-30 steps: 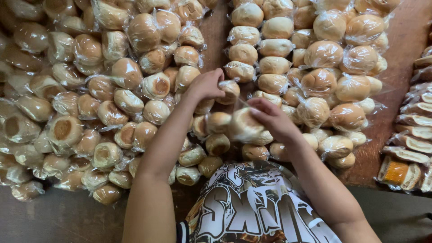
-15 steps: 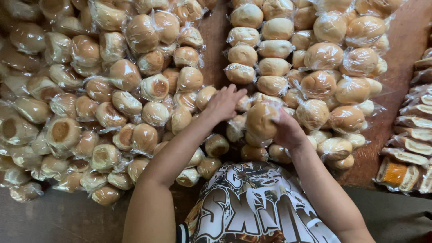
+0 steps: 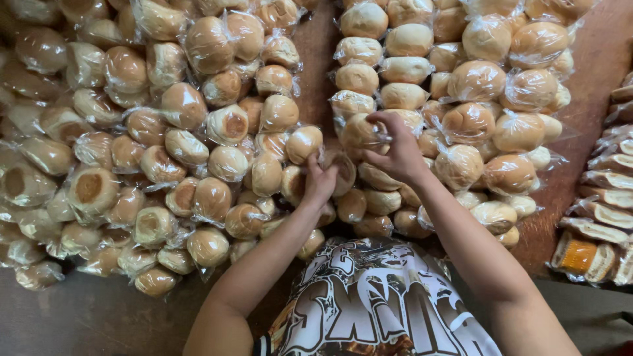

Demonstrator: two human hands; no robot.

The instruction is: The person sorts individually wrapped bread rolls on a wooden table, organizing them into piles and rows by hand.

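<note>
Two heaps of clear plastic bags filled with round brown bread rolls cover a wooden table. My right hand (image 3: 394, 150) grips the plastic of a bag of rolls (image 3: 360, 132) at the near edge of the right heap (image 3: 475, 86). My left hand (image 3: 319, 180) reaches between the heaps and closes its fingers on another bag of rolls (image 3: 343, 173) lying in the gap. The left heap (image 3: 165, 132) spreads wide beside that hand.
The brown wooden table (image 3: 593, 72) shows at the right and in the gap between heaps. Wrapped sliced bread and sandwiches (image 3: 603, 217) are stacked along the right edge. My printed shirt (image 3: 369, 303) fills the bottom centre.
My right hand lifted a bag of rolls and carried it up onto the right heap. My left hand dropped from the left heap's edge down into the gap and closed on a bag.
</note>
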